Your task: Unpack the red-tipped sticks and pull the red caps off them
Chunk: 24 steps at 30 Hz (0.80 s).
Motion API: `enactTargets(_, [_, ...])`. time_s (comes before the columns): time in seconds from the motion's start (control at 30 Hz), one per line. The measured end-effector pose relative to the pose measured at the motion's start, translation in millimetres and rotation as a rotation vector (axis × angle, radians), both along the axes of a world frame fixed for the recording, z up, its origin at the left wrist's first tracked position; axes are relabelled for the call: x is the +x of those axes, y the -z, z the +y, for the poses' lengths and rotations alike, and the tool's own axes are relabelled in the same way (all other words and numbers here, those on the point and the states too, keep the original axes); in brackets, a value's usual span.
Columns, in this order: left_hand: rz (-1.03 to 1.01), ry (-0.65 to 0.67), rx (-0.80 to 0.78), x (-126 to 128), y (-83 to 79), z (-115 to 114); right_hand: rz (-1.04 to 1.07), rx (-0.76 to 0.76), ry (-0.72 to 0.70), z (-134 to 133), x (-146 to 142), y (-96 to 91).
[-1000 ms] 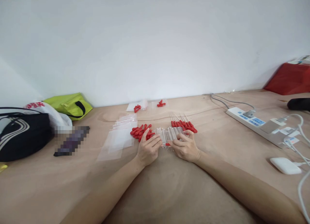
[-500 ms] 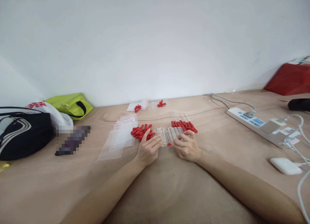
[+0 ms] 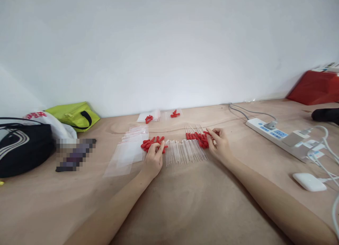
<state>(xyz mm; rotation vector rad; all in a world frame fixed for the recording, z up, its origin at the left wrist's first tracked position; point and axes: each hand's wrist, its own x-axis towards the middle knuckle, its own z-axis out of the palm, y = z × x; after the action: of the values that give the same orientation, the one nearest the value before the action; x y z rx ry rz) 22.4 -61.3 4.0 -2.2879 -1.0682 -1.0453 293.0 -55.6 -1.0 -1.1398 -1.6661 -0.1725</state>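
Note:
My left hand [image 3: 154, 160] reaches into a pile of red rubber dropper bulbs [image 3: 148, 143], its fingertips pinched on a bulb there; the fingers partly hide it. Between my hands lies a row of clear thin glass tubes [image 3: 185, 151], side by side. Over to the right, my right hand [image 3: 219, 144] pinches the red end of a dropper [image 3: 207, 132] between thumb and fingers. It is just above a group of droppers with red bulbs [image 3: 192, 136], whose thin tubes point away from me.
Clear zip bags [image 3: 127, 149] lie overlapped on the left. Two small bags with red bulbs [image 3: 148, 118] sit near the wall. A power strip [image 3: 275, 135] with cables and a white charger [image 3: 309, 181] are at right. A black bag [image 3: 26, 149] and a green bag [image 3: 74, 116] stand left.
My hands were together over the tubes with a red bulb between them. They have moved apart: the left to the bulb pile, the right with a dropper to the finished-looking droppers at right.

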Motion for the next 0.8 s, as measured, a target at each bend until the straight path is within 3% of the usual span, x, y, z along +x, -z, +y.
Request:
enactTargets(0.23, [0.013, 0.113, 0.049, 6, -5.3, 4, 0.111, -0.236, 0.160, 5, 23, 0.4])
enactTargets(0.4, [0.056, 0.147, 0.018, 10, -3.4, 7, 0.049, -0.388, 0.220, 2, 25, -4.7])
enactTargets(0.8, [-0.008, 0.239, -0.221, 9, -6.2, -2, -0.198, -0.225, 0.189, -2, 9, -4.9])
